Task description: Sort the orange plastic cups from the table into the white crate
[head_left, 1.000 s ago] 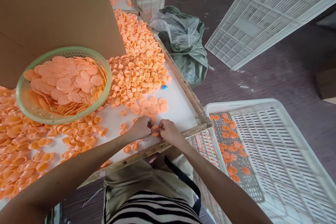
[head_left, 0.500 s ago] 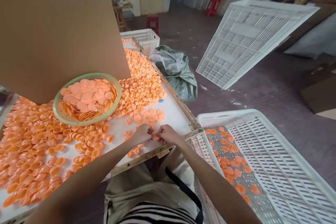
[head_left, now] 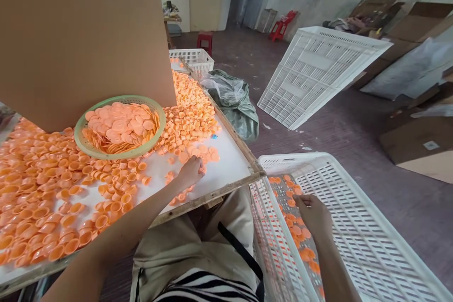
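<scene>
My left hand (head_left: 192, 172) is curled over the white tabletop (head_left: 230, 163). An orange plastic piece shows at its fingertips, mostly hidden by the fingers. Just beyond it lie flat orange discs (head_left: 208, 153), and small orange cups (head_left: 182, 197) sit beside the wrist. My right hand (head_left: 314, 217) reaches over the white slatted crate (head_left: 354, 217) at the right, thumb and fingers drawn together. Orange pieces (head_left: 300, 231) are scattered on the crate's floor beneath it. Whether the right fingertips still pinch a piece cannot be made out.
A green-rimmed basket (head_left: 120, 155) heaped with orange discs stands among piles of orange cups (head_left: 46, 193). Behind it rises a large cardboard sheet (head_left: 88, 33). A tall white crate (head_left: 314, 75), a green sack (head_left: 237, 104) and cardboard boxes (head_left: 417, 141) are on the floor.
My right hand has left the left hand at the table edge and moved right, over the crate. The left hand stays near the discs. The view has shifted slightly.
</scene>
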Tool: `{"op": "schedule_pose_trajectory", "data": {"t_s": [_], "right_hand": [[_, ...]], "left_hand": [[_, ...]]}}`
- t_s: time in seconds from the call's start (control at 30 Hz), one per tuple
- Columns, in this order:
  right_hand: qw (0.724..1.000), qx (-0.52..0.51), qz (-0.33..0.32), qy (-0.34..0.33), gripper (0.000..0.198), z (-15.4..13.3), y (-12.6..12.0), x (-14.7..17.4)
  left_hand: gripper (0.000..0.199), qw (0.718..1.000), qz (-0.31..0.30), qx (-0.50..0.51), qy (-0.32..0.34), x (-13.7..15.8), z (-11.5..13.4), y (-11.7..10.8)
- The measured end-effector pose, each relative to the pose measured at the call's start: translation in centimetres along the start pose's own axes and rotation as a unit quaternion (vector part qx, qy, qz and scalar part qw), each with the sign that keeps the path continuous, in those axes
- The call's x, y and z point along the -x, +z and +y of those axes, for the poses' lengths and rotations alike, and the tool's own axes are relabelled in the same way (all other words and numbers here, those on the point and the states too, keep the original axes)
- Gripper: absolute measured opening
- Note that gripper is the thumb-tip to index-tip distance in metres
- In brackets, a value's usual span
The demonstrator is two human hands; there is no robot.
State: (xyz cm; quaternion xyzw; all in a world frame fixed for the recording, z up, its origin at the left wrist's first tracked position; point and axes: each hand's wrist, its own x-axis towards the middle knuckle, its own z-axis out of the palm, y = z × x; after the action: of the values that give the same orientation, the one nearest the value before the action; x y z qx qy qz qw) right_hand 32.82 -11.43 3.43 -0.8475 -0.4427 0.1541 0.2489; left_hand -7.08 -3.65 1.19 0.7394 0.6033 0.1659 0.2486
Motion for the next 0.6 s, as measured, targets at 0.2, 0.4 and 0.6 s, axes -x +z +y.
{"op": "schedule_pose_trajectory", "data": {"t_s": [0.2,0.4,0.6], "right_hand": [[0.982,-0.128,-0.076,-0.113,0.04,-5.2,5.2,2.6],[0.932,-0.177,-0.198,-0.249,0.027,-15.6,10.3,7.7],[0.841,-0.255,-0.39,-0.273,0.023,-19.7,13.8,10.9]], "left_hand": [[0.033,1.0,-0.014,0.001,-0.019,0.0,0.1,-0.6],[0.017,0.995,0.02,0.1,0.01,0.8,0.8,-1.1],[0.017,0.972,-0.001,0.237,0.003,4.9,0.5,-3.3]]}}
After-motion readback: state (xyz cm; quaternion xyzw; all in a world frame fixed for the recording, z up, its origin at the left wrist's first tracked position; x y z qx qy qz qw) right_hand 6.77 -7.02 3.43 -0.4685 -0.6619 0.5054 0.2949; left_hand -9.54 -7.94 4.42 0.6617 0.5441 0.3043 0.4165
